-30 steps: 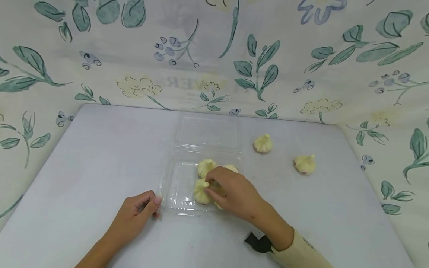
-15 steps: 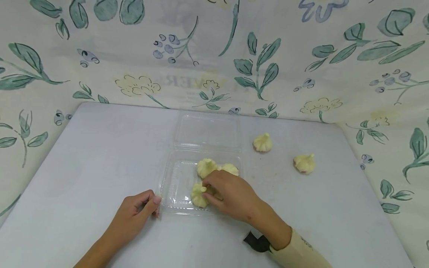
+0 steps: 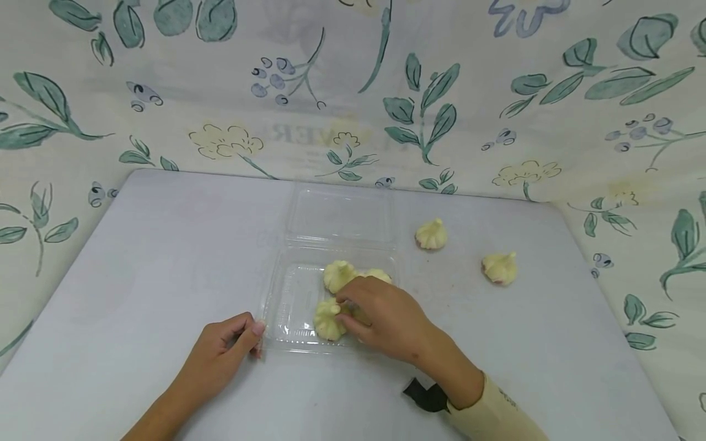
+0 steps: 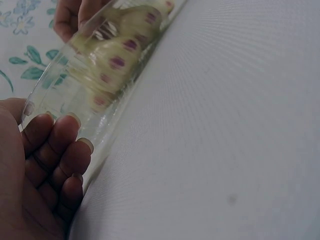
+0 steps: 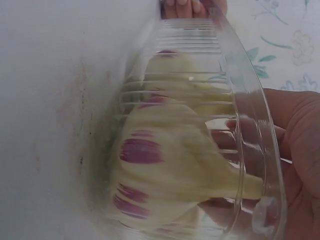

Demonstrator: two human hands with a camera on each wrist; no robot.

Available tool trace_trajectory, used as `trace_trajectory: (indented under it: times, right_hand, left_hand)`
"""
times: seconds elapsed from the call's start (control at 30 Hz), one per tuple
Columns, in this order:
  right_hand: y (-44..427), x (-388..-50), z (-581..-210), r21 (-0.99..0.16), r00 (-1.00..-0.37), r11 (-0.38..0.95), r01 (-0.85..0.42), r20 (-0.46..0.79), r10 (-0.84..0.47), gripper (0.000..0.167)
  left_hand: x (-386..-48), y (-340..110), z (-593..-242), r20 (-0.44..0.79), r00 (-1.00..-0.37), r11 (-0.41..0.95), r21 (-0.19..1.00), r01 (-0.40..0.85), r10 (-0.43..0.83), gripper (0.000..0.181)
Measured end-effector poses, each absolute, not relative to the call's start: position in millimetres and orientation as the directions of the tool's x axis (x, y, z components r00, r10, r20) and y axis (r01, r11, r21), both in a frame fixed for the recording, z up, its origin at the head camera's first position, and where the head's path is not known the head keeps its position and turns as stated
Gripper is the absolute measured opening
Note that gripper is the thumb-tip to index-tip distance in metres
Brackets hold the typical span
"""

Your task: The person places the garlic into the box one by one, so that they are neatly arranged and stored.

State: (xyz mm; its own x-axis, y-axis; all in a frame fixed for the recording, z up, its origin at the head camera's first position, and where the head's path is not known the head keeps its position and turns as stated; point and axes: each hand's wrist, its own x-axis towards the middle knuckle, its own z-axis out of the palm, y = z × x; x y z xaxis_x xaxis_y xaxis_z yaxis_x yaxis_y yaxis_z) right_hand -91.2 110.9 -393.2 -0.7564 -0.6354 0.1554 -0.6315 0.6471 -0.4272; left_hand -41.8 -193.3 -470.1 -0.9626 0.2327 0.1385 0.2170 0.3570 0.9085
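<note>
A clear plastic clamshell container [image 3: 295, 306] lies with its lid [image 3: 342, 214] folded back. Inside its right half are several pale garlic bulbs [image 3: 339, 277], whose purple streaks show through the wall in the right wrist view. My left hand [image 3: 226, 352] pinches the container's left rim between thumb and curled fingers. My right hand [image 3: 386, 315] reaches over the right side and holds the front-left garlic bulb [image 3: 329, 321] by its stem with thumb and fingers. Another bulb beneath that palm is mostly hidden.
Two more garlic bulbs [image 3: 432, 234] [image 3: 499, 268] sit on the white table [image 3: 182, 245] to the right of the container. A black strap [image 3: 426, 395] hangs by the right wrist. Behind the table stands a floral cloth [image 3: 342, 92].
The front-left garlic bulb has shifted slightly left and toward the front. My right hand dipped slightly with it, then moved back a little. The left hand stays on the rim.
</note>
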Motion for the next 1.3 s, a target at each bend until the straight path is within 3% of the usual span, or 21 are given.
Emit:
trace_trajectory:
  times: [0.7,1.1,1.3]
  right_hand:
    - [129,-100,-388,-0.429,-0.815,0.694,-0.578,0.278,-0.508,0.023]
    - [129,-103,-392,-0.425,-0.86,0.752,-0.503,0.165,-0.482,0.057]
    - [131,-103,-390,-0.417,-0.864,0.762,-0.496,0.153,-0.479,0.046]
  left_hand:
    - [-41,-193,-468,0.137,-0.961,0.36,0.907,0.219,0.24,0.035]
    - [-41,-193,-468,0.138,-0.962,0.354,0.91,0.218,0.236,0.035]
    - [-41,-193,-469,0.137,-0.961,0.352,0.911,0.218,0.24,0.035]
